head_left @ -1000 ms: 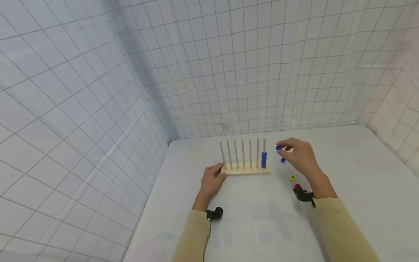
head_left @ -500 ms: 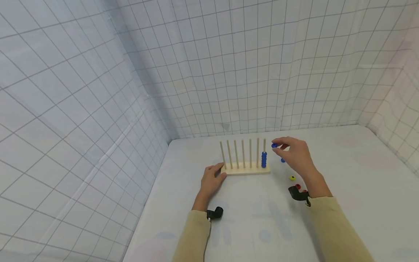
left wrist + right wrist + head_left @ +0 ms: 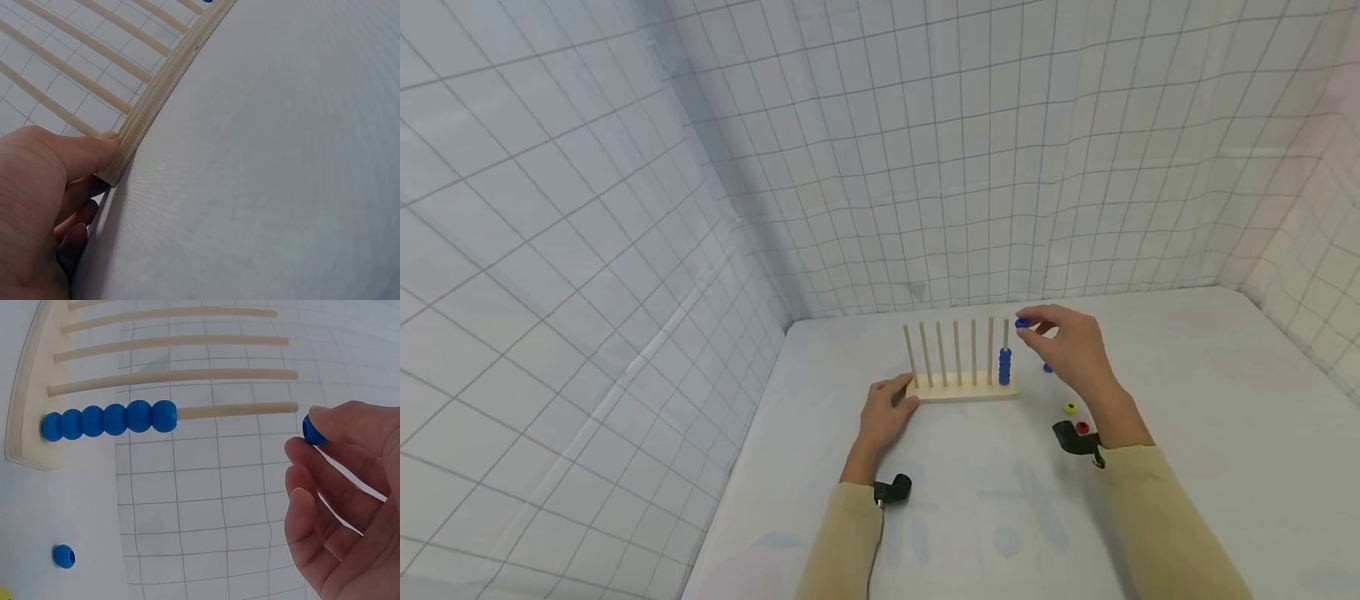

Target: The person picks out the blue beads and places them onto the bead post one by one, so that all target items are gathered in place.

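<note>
A pale wooden base [image 3: 962, 392] carries a row of upright pegs, and the rightmost peg [image 3: 237, 411] bears a stack of several blue beads [image 3: 115, 419]. My left hand [image 3: 883, 412] grips the base's left end, the thumb [image 3: 94, 153] on its near edge. My right hand [image 3: 1070, 346] pinches a blue bead [image 3: 314, 431] between thumb and index finger. That bead is beside the rightmost peg's tip, apart from it, with its hole facing the peg in the right wrist view. The other pegs bear no beads.
On the table right of the base lie a loose blue bead [image 3: 64, 556], a yellow bead [image 3: 1071, 408] and a red bead [image 3: 1082, 427]. White gridded cloth walls [image 3: 955, 208] rise behind and at the sides.
My right hand has moved left and slightly up with the blue bead, closer to the rightmost peg's tip. My left hand stays on the base.
</note>
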Demonstrator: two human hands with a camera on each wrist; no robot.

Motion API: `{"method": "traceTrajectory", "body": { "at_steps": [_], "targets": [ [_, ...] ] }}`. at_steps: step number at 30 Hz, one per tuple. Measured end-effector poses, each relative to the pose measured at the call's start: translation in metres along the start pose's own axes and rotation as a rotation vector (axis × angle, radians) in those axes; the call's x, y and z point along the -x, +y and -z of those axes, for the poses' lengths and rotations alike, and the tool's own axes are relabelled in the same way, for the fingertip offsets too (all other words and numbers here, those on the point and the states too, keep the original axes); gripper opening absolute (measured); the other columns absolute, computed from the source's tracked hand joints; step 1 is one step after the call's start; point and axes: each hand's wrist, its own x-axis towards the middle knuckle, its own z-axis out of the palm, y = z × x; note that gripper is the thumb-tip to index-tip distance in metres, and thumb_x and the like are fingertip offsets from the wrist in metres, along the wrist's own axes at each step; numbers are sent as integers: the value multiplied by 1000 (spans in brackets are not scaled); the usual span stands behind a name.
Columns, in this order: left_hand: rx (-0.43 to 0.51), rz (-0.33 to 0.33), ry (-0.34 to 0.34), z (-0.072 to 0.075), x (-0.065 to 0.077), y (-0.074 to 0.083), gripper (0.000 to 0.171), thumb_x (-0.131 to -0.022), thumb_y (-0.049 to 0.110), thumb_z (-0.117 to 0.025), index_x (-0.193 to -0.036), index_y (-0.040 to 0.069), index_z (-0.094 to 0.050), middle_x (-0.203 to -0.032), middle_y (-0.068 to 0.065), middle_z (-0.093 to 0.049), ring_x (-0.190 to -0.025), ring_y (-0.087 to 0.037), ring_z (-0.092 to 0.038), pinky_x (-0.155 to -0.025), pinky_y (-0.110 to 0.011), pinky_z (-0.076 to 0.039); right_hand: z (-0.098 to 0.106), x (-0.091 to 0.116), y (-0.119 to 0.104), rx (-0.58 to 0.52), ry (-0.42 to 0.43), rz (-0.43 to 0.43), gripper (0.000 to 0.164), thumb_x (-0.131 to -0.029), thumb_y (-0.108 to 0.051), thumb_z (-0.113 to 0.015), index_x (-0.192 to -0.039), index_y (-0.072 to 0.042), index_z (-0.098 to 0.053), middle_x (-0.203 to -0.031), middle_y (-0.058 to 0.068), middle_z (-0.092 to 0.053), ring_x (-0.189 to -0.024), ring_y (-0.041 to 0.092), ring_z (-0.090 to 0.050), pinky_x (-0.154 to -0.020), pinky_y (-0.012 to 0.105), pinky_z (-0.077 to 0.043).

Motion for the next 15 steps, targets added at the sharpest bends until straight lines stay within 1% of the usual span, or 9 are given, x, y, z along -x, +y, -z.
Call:
{"method": "traceTrajectory", "body": {
  "at_steps": [3, 8, 11, 15],
  "targets": [
    [-4, 0, -1, 0, 0, 0, 49, -97, 33, -68, -143, 19, -59, -139, -8, -57, -131, -28, -44, -104, -56, -38, -1, -2, -2, -11, 9, 14, 28, -94, -20, -74, -121, -13, -73, -101, 5, -71, -91, 22, -60, -65, 37, -48],
    [-8, -12, 1, 1, 0, 0, 49, -96, 31, -69, -143, 18, -60, -138, -8, -58, -130, -29, -45, -103, -56, -39, -3, -6, -5, -21, 37, 43, 28, -94, -20, -73, -120, -12, -73, -102, 4, -72, -90, 21, -60, -63, 34, -48],
    [-7, -26, 5, 1, 1, 0, 48, -96, 30, -69, -142, 16, -60, -137, -9, -58, -129, -30, -46, -102, -57, -40, -5, -9, -6, -27, 60, 67, 27, -94, -19, -74, -120, -11, -74, -101, 6, -72, -89, 22, -61, -64, 34, -47],
    [-10, -18, 0, 1, 1, 1, 48, -97, 31, -68, -142, 17, -60, -139, -8, -58, -130, -29, -45, -104, -56, -39, -8, -12, -8, -21, 75, 77, 27, -94, -19, -74, -120, -11, -74, -100, 6, -73, -88, 23, -62, -68, 36, -46]
  ]
}}
